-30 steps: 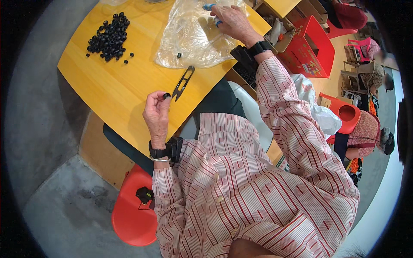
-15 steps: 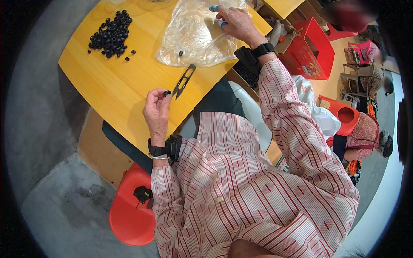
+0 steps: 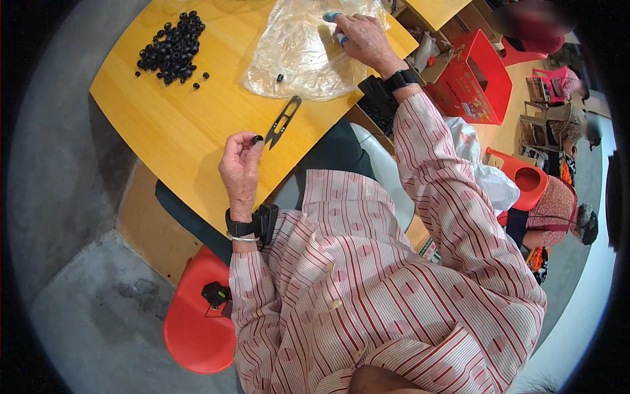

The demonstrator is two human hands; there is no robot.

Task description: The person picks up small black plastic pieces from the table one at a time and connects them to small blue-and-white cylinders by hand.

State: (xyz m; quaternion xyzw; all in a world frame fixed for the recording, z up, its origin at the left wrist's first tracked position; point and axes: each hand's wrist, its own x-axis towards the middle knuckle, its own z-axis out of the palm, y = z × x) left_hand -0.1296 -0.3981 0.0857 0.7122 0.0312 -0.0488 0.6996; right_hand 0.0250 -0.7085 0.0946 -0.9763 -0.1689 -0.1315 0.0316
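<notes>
My left hand [image 3: 240,172] is closed in a pinch above the yellow table's near edge, with a black bead [image 3: 256,139] between thumb and fingers. Just right of it lies a pair of black thread snips [image 3: 283,123]. Farther off, my right hand [image 3: 369,44] hovers at a crumpled clear plastic bag [image 3: 305,62]. Its fingers are bent, with blue wraps on the thumb and a finger; whatever they grip is too small to make out. A single black bead [image 3: 280,77] lies on the bag's near part. A pile of black beads [image 3: 174,52] sits at the far left.
The yellow table [image 3: 151,121] curves along its left edge. A red box [image 3: 469,82] and cardboard boxes stand to the right, beside a white sack [image 3: 489,174]. A red stool [image 3: 197,322] holds a small black device [image 3: 215,295]. Other people sit at the far right.
The view has shifted slightly. My right hand has come a little nearer over the bag; my left hand keeps its pinch on the bead in nearly the same place.
</notes>
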